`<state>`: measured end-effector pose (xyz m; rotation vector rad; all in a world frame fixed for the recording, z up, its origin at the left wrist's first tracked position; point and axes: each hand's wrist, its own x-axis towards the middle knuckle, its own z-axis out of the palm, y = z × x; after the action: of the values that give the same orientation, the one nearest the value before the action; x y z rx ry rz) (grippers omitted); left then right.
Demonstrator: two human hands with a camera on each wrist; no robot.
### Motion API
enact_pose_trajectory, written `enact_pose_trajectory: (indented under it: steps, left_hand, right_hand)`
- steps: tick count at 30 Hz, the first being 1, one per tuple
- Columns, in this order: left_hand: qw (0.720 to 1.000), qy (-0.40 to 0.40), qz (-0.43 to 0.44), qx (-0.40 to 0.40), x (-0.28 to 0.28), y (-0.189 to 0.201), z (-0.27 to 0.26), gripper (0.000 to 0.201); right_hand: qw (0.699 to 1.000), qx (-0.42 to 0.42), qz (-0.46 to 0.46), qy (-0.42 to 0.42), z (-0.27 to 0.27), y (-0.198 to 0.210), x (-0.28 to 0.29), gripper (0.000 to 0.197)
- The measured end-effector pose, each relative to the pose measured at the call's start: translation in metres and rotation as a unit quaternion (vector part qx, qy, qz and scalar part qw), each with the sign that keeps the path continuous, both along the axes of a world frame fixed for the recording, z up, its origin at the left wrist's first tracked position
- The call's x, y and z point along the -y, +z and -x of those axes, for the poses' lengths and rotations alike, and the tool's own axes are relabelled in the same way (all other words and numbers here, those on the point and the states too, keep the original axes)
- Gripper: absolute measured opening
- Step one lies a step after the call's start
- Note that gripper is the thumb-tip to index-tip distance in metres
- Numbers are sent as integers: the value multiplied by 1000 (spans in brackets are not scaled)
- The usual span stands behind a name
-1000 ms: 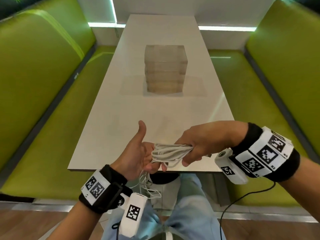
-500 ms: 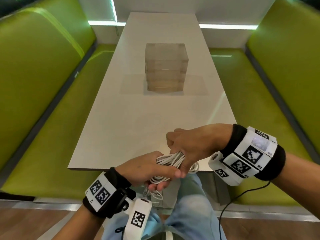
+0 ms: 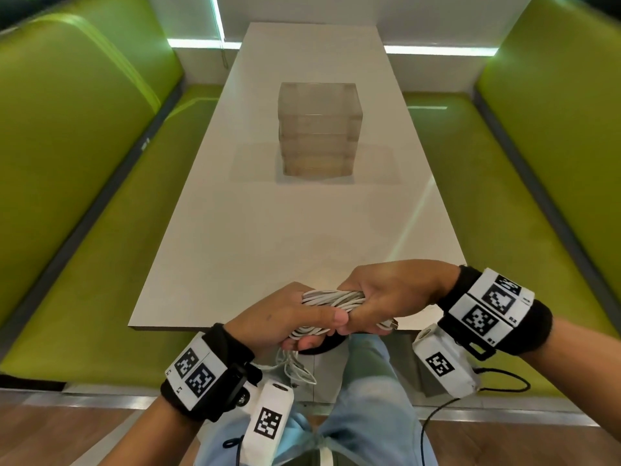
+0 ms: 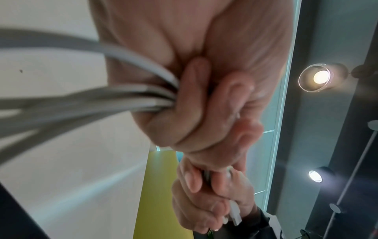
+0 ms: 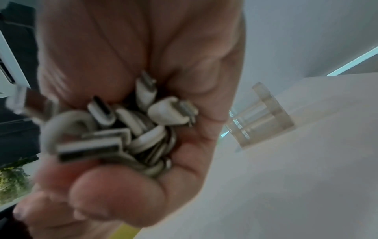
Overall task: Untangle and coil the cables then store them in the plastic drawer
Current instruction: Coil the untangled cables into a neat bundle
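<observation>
Two hands meet low in the head view, at the near edge of the table [image 3: 235, 230]. The left hand [image 3: 279, 317] curls round one end of the cables [image 3: 331, 299], a white bundle; the right hand [image 3: 389, 297] wraps the other end. The bundle's long axis runs across the frame, left to right, between the two fists. Loose loops hang below the left hand, and a plug [image 3: 391, 325] pokes out under the right. The drawer [image 3: 319, 129], a clear plastic unit, stands upper centre on the table, well apart from the hands and straight ahead; its drawers look closed. The right hand seems slightly nearer to it.

From the left wrist, the fingers [image 4: 184, 105] clamp several grey-white strands [image 4: 92, 98] that run off to the frame's left. The right hand [image 4: 208, 202] sits lower centre, pinching a plug [image 4: 234, 213].

From the right wrist, the palm [image 5: 143, 56] fills the frame, fingers closed on a clump of plugs [image 5: 122, 122] at centre. The drawer [image 5: 261, 116] shows at right, beyond the hand.

Coiling looks unfinished, judging by the hanging loops; storing calls for a reach forward along the table.
</observation>
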<state>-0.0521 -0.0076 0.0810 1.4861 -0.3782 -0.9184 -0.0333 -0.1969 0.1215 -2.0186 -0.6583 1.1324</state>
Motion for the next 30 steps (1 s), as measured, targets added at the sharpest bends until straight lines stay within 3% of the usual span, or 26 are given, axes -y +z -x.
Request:
enact_pose_trajectory:
  steps: [6, 13, 16, 18, 22, 24, 27, 30]
  left_hand:
    - [1000, -17, -5, 14, -2, -1, -3, 35]
    - [999, -23, -25, 25, -3, -1, -10, 20]
    - [998, -30, -32, 35, -3, -1, -14, 23]
    - [998, -31, -25, 41, -3, -2, -18, 33]
    - [999, -22, 27, 39, -9, -14, -25, 71]
    - [998, 2, 31, 53, -11, -23, -22, 62]
    - [988, 116, 69, 74, -4, -29, -22, 28]
    - [968, 199, 147, 31, 4, -27, -27, 30]
  right_hand:
    - [1000, -7, 0, 2, 0, -2, 1, 21]
    - [999, 28, 10, -19, 1, -4, 0, 15]
    - [998, 46, 33, -23, -3, -2, 0, 14]
    - [996, 75, 48, -28, -7, 1, 1, 14]
    - [990, 125, 40, -56, -16, 13, 8, 10]
    - [985, 137, 17, -100, -22, 22, 18, 12]
    - [975, 166, -8, -150, -28, 31, 29, 19]
    - [966, 185, -32, -181, -26, 27, 29, 22]
